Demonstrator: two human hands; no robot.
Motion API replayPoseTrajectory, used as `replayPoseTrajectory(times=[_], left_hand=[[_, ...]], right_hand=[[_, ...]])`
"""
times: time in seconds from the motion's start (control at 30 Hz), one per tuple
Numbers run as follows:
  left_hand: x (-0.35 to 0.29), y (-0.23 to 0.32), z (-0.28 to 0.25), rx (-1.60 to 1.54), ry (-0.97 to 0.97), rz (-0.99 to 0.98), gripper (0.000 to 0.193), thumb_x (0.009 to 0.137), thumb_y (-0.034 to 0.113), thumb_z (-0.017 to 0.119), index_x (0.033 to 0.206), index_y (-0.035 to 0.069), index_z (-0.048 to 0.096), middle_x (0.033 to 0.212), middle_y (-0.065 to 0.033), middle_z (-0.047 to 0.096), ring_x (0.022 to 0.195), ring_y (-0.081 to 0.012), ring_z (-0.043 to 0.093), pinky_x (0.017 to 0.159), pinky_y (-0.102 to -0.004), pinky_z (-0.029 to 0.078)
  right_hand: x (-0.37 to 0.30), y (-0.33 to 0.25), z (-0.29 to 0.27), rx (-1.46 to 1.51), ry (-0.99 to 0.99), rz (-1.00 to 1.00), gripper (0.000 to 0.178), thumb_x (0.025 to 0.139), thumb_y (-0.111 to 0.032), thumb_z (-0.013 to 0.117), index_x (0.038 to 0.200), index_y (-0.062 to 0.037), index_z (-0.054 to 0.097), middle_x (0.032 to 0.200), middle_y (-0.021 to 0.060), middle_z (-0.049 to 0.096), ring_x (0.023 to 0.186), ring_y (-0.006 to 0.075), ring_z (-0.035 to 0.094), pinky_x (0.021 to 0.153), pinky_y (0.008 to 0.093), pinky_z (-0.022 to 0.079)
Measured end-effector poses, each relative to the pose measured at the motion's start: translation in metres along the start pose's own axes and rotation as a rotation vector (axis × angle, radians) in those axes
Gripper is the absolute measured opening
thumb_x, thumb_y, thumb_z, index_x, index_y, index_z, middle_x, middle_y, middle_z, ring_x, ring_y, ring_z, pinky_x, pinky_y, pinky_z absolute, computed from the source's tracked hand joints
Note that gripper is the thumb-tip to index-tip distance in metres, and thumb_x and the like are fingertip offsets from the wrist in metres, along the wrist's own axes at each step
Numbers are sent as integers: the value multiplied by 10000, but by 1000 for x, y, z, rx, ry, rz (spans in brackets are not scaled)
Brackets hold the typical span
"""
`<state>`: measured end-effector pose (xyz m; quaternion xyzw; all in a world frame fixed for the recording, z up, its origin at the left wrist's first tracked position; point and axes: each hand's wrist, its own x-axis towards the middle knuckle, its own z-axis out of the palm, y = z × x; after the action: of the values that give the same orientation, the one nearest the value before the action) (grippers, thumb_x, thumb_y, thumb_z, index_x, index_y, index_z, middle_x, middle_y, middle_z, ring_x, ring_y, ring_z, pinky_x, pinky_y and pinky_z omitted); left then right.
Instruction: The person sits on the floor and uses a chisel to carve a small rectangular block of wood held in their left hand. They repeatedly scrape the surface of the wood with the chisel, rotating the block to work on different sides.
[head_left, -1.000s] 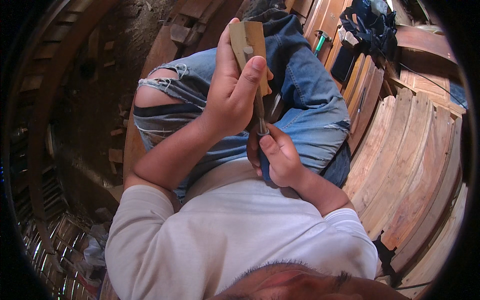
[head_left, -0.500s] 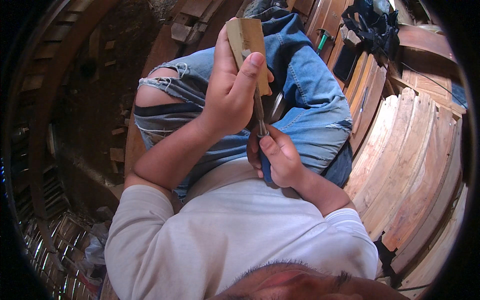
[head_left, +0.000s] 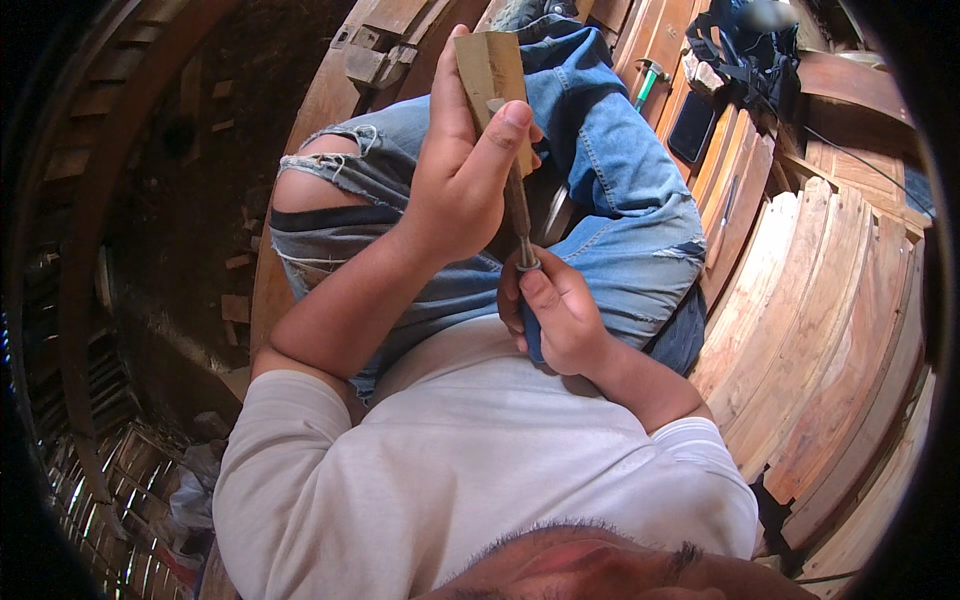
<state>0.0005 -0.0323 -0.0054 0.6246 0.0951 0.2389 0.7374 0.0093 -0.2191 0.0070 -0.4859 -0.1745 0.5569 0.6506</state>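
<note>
A pale wooden block (head_left: 492,68) stands raised above my lap, with my left hand (head_left: 465,170) wrapped round its lower part. My left thumb lies across its face, near the blade end of a chisel (head_left: 519,210). Closed round the chisel's blue handle is my right hand (head_left: 560,315), held close to my belly. The blade runs up from that hand to the block and seems to lie along it; where exactly the edge touches is partly covered by my left thumb and fingers.
To the right of my legs lie a hammer (head_left: 646,84) with a green handle, a black phone (head_left: 692,128) and a black bag (head_left: 745,50). Joined wooden slats (head_left: 800,320) fill the right side. Wood offcuts (head_left: 378,58) sit at the far left of my knees.
The block and my left hand have shifted very slightly up and tilted a little. My right hand keeps its grip on the chisel, almost in place.
</note>
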Motion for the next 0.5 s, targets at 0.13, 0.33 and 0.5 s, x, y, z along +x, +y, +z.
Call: replayPoseTrajectory(times=[0.13, 0.33, 0.5], left_hand=[[1, 2, 2, -81, 5, -17, 677, 1085, 313, 463, 1629, 121, 110, 1171, -153, 580, 1031, -200, 632, 834, -366, 562], [2, 1, 8, -269, -2, -45, 749, 1092, 274, 517, 1646, 115, 38, 1029, -73, 585, 875, -119, 601, 764, -296, 537], [-3, 4, 11, -190, -44, -48, 721, 1104, 326, 470, 1640, 129, 30, 1018, -91, 574, 849, -131, 607, 715, -299, 545]], right_hand=[[-2, 2, -2, 26, 5, 18, 459, 1078, -514, 456, 1012, -60, 479, 754, 3, 469, 625, 83, 470, 511, 231, 412], [0, 2, -3, 55, -7, 38, 493, 1069, -542, 457, 1007, -54, 469, 735, 38, 511, 588, 98, 479, 500, 241, 414], [0, 3, -1, 101, 1, 18, 457, 1090, -503, 434, 1015, -55, 481, 726, 23, 505, 598, 94, 479, 517, 241, 416]])
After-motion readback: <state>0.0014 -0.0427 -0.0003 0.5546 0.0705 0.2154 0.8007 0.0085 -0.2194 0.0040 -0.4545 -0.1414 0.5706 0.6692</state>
